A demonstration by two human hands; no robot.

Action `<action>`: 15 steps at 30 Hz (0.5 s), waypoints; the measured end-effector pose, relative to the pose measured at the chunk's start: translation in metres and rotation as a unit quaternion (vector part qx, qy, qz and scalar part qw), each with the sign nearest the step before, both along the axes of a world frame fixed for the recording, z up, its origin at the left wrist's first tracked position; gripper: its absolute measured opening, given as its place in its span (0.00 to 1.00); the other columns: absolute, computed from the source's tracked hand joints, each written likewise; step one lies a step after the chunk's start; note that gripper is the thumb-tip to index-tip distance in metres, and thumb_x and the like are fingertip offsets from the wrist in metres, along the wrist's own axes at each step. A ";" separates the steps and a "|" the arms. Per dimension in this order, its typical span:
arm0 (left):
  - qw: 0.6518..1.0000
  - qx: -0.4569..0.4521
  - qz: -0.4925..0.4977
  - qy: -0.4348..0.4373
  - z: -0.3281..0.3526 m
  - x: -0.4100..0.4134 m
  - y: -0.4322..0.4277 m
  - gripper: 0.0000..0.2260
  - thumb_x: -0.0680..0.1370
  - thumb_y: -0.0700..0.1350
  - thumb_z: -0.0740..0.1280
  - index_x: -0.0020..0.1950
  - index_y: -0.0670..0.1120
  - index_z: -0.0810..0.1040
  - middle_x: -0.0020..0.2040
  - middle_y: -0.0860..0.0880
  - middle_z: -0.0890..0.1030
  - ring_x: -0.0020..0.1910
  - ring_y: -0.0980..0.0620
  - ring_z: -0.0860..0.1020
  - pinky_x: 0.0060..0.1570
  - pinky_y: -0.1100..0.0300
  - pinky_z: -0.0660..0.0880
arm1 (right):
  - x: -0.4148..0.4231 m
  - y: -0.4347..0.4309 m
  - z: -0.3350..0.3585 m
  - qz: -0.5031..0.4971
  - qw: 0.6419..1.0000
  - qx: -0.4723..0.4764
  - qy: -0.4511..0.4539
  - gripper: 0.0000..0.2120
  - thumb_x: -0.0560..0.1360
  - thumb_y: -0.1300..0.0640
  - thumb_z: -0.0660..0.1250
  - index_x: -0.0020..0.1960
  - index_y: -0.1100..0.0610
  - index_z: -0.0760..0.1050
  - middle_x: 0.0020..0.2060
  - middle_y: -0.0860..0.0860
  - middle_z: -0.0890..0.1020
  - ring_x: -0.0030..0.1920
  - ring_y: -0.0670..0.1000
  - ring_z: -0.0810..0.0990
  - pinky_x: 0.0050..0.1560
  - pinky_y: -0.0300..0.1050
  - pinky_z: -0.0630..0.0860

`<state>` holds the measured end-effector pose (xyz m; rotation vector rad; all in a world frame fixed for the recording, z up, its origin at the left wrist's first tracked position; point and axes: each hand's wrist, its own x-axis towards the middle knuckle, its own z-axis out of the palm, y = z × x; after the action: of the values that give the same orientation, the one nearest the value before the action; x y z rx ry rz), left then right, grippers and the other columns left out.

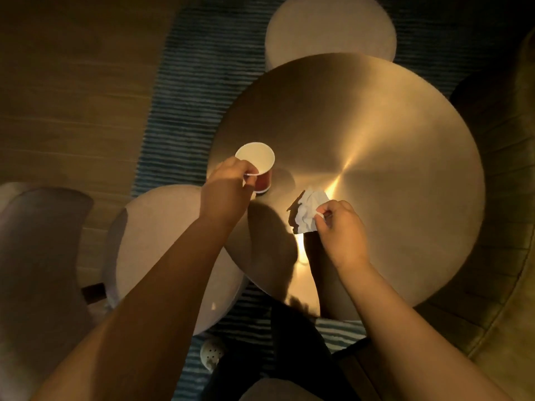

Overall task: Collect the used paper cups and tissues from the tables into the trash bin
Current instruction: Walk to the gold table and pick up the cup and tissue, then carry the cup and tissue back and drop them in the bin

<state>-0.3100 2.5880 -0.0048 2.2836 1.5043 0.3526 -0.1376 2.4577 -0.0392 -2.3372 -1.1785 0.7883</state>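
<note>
left hand [225, 189] grips red cup [256, 159]; right hand [343, 230] pinches crumpled white tissue [307, 212].

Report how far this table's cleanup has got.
Done: nothing visibly binned; no bin in view. In hand: left hand grips the paper cup, right hand pinches the crumpled tissue, both over the round table. Left: carrying both to a bin.
</note>
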 end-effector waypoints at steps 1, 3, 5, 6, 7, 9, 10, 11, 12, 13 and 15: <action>1.000 0.001 0.008 0.000 0.009 -0.014 -0.010 0.08 0.75 0.42 0.68 0.53 0.44 0.80 0.52 0.44 0.80 0.52 0.46 0.77 0.47 0.61 0.70 | -0.007 0.002 0.008 0.006 1.000 0.006 -0.003 0.02 0.74 0.57 0.65 0.46 0.52 0.75 0.43 0.48 0.74 0.41 0.50 0.75 0.42 0.46 0.74; 1.000 0.012 0.017 -0.002 0.027 -0.042 -0.030 0.08 0.75 0.42 0.69 0.53 0.44 0.80 0.52 0.44 0.80 0.51 0.46 0.77 0.47 0.62 0.69 | -0.024 0.006 0.028 0.015 1.000 0.026 -0.007 0.02 0.74 0.57 0.66 0.46 0.52 0.75 0.44 0.48 0.75 0.41 0.49 0.75 0.41 0.45 0.74; 0.999 0.021 0.039 -0.014 0.048 -0.073 -0.049 0.08 0.75 0.42 0.69 0.53 0.44 0.80 0.51 0.45 0.80 0.50 0.47 0.77 0.46 0.62 0.69 | -0.047 0.009 0.051 0.024 0.998 0.057 -0.006 0.02 0.74 0.57 0.66 0.45 0.52 0.75 0.44 0.48 0.76 0.40 0.48 0.76 0.40 0.44 0.74; 0.998 0.016 0.056 -0.022 0.059 -0.090 -0.057 0.08 0.75 0.42 0.68 0.53 0.45 0.80 0.50 0.47 0.79 0.50 0.48 0.76 0.47 0.62 0.69 | -0.061 0.009 0.063 0.027 0.997 0.072 -0.004 0.02 0.74 0.57 0.66 0.44 0.51 0.75 0.43 0.48 0.76 0.40 0.48 0.76 0.40 0.44 0.74; 0.997 0.009 0.071 -0.030 0.070 -0.106 -0.064 0.07 0.75 0.42 0.68 0.52 0.46 0.80 0.49 0.48 0.79 0.50 0.50 0.75 0.47 0.62 0.69 | -0.076 0.008 0.076 0.030 0.996 0.084 -0.002 0.02 0.74 0.57 0.66 0.44 0.50 0.75 0.43 0.47 0.77 0.40 0.48 0.76 0.39 0.43 0.74; 0.995 0.012 0.088 -0.047 0.090 -0.141 -0.078 0.06 0.75 0.42 0.67 0.51 0.47 0.79 0.48 0.49 0.78 0.49 0.50 0.74 0.46 0.58 0.70 | -0.110 0.005 0.100 0.046 0.994 0.102 0.003 0.01 0.74 0.56 0.66 0.45 0.50 0.75 0.43 0.47 0.77 0.40 0.47 0.77 0.38 0.39 0.72; 0.994 0.022 0.098 -0.054 0.102 -0.160 -0.086 0.06 0.75 0.42 0.67 0.50 0.47 0.80 0.48 0.49 0.78 0.49 0.49 0.74 0.45 0.56 0.71 | -0.129 0.002 0.113 0.059 0.992 0.110 0.006 0.01 0.75 0.56 0.66 0.46 0.50 0.75 0.44 0.47 0.77 0.41 0.47 0.76 0.37 0.37 0.71; 0.992 0.033 0.111 -0.060 0.114 -0.178 -0.095 0.05 0.75 0.42 0.67 0.50 0.47 0.80 0.48 0.49 0.79 0.49 0.49 0.75 0.45 0.55 0.72 | -0.149 -0.001 0.126 0.074 0.990 0.119 0.010 0.01 0.75 0.56 0.66 0.46 0.50 0.75 0.44 0.47 0.77 0.41 0.46 0.76 0.37 0.35 0.71; 0.989 0.047 0.124 -0.064 0.128 -0.197 -0.104 0.05 0.75 0.42 0.67 0.50 0.47 0.80 0.48 0.49 0.79 0.49 0.49 0.75 0.44 0.54 0.72 | -0.170 -0.004 0.139 0.087 0.987 0.132 0.016 0.02 0.75 0.56 0.66 0.46 0.50 0.75 0.44 0.47 0.77 0.42 0.46 0.76 0.38 0.34 0.70; 0.986 0.062 0.138 -0.067 0.140 -0.217 -0.114 0.05 0.75 0.43 0.67 0.50 0.48 0.80 0.49 0.49 0.79 0.49 0.49 0.75 0.44 0.54 0.74 | -0.192 -0.007 0.152 0.099 0.984 0.148 0.024 0.02 0.75 0.56 0.66 0.47 0.50 0.75 0.44 0.47 0.76 0.42 0.46 0.76 0.39 0.34 0.70; 0.980 0.093 0.165 -0.062 0.166 -0.262 -0.137 0.04 0.76 0.44 0.67 0.50 0.48 0.80 0.49 0.50 0.79 0.49 0.49 0.75 0.44 0.52 0.76 | -0.240 -0.013 0.176 0.126 0.975 0.181 0.036 0.02 0.75 0.56 0.67 0.48 0.52 0.76 0.45 0.47 0.76 0.43 0.45 0.76 0.41 0.36 0.71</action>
<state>-0.5717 2.4508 0.1616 2.0932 1.8528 0.7435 -0.3780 2.4444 0.1372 -1.8749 -1.4681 0.6667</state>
